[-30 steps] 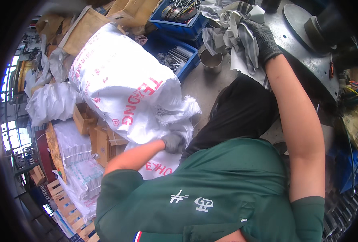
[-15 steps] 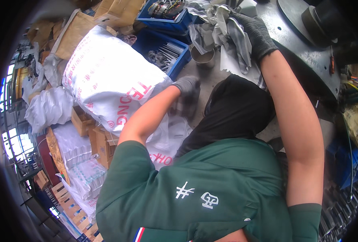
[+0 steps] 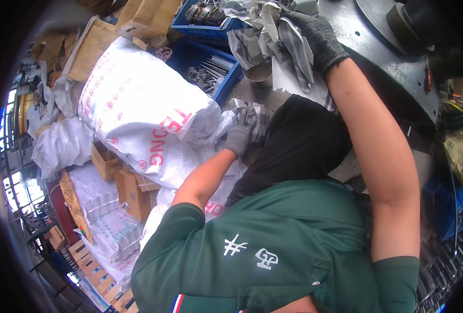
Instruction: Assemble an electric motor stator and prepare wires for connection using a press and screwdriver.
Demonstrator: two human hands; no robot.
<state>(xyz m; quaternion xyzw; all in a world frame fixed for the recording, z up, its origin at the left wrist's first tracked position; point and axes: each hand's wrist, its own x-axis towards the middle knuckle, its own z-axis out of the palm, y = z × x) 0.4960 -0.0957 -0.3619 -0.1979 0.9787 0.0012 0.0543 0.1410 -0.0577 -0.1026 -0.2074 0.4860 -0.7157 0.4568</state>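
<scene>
My left hand (image 3: 238, 136), in a grey glove, lies beside the white sack with red print (image 3: 137, 99). Its fingers are bent round a grey striped cloth (image 3: 261, 121), partly covered by the hand. Farther up and to the right, my right hand (image 3: 320, 43) wears a darker glove. A crumpled heap of striped grey cloth (image 3: 296, 49) is in its grip, though the fingertips are hidden in the folds. Just below that heap stands a metal cup (image 3: 258, 74), partly covered by the cloth.
A blue bin (image 3: 230, 86) of metal rods stands beyond the sack, with another blue bin (image 3: 205, 31) of wound parts behind it. To the right is a round metal machine table (image 3: 393, 73) with a red-handled tool (image 3: 428, 78). Cardboard boxes (image 3: 132, 190) sit at left.
My left hand has come nearer my body and turned, its fingers now on the striped cloth, which shows beyond it. My right hand stays at the cloth heap. The whole view has shifted slightly.
</scene>
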